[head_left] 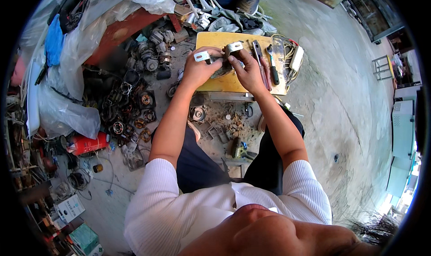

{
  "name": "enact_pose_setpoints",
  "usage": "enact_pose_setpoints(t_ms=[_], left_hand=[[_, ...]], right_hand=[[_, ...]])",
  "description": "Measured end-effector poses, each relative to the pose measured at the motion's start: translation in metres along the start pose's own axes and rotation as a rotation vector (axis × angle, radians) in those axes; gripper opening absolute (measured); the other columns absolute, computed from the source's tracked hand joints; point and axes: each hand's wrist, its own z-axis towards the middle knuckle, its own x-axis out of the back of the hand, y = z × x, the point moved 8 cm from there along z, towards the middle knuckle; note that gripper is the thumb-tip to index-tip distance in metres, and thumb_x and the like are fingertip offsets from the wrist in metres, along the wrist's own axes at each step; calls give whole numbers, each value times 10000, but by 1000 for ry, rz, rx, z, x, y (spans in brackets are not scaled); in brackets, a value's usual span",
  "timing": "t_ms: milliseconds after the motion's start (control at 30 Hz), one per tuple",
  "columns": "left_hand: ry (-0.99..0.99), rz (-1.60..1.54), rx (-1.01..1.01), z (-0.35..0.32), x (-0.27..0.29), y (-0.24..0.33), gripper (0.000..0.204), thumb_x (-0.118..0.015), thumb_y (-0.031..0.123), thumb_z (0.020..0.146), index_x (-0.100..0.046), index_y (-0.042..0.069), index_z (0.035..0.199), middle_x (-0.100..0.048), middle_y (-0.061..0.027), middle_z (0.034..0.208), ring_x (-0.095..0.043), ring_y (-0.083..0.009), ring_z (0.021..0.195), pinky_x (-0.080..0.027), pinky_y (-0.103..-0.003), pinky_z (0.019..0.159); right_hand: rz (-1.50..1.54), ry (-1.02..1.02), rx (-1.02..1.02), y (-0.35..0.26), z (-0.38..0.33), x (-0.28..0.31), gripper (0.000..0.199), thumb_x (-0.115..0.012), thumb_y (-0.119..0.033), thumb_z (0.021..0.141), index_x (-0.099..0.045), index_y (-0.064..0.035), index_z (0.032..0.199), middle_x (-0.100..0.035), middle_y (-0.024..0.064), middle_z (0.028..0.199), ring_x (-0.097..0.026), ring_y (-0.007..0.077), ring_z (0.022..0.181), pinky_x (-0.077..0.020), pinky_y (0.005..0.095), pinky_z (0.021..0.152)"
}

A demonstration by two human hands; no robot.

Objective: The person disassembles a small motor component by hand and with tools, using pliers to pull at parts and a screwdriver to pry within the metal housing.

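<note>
My left hand [196, 73] is closed round a silver metal piece [201, 56] with a slotted flat end. My right hand [250, 75] grips a curved metal bracket [234, 48], also with a slotted end. Whether the two are joined behind my fingers is hidden. Both hands are close together over a yellow board [211, 39] on a low stand. A dark, dirty part shows under them, mostly covered. To the right of my right hand lie pliers with reddish handles [264, 67] and a ratchet wrench [273, 64] with a dark grip.
Old motors [151, 64] and parts are heaped on the floor at left, beside plastic sheeting [67, 112] and a red cylinder [88, 144]. A white power strip [296, 58] with coiled cable hangs by the board's right edge. A cordless drill [239, 148] lies between my legs among scraps.
</note>
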Motion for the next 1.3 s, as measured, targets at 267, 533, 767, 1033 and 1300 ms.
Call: enact_pose_setpoints(t_ms=[267, 533, 767, 1033, 1300], left_hand=[[-88, 17, 93, 3, -1, 11, 175, -734, 109, 845, -699, 17, 989, -728, -93, 1069, -685, -214, 1026, -515, -342, 906], [-54, -96, 48, 2, -6, 4, 167, -738, 102, 847, -701, 11, 983, -721, -103, 1079, -680, -218, 1035, -508, -339, 914], [-81, -5, 122, 5, -1, 12, 198, -743, 133, 841, -704, 17, 997, -703, -105, 1117, -665, -231, 1062, -498, -349, 930], [-62, 63, -6, 3, 2, 3, 217, -731, 112, 820, -704, 18, 1014, -699, -107, 1127, -663, -256, 1073, -492, -361, 951], [-59, 80, -63, 3, 2, 13, 179, -740, 107, 828, -705, 17, 979, -704, -108, 1129, -662, -251, 1078, -490, -363, 948]], right_hand=[[-4, 0, 19, 3, 0, 1, 252, -602, -99, 1002, -614, 0, 1233, -685, 98, 1116, -626, 157, 1026, -488, 312, 929], [-19, 28, 43, 3, -2, 3, 275, -621, -104, 984, -614, -8, 1242, -690, 125, 1130, -642, 200, 1040, -486, 335, 942], [-35, 61, 59, -1, -3, 6, 232, -628, -109, 972, -626, -22, 1187, -700, 150, 1055, -665, 259, 980, -506, 366, 890], [-35, 62, 46, -8, -2, 3, 224, -627, -103, 971, -620, -26, 1181, -700, 156, 1052, -671, 281, 970, -509, 374, 881], [-46, 76, 65, -7, -3, 4, 212, -631, -114, 970, -619, -21, 1160, -698, 168, 1042, -673, 300, 968, -511, 384, 869]])
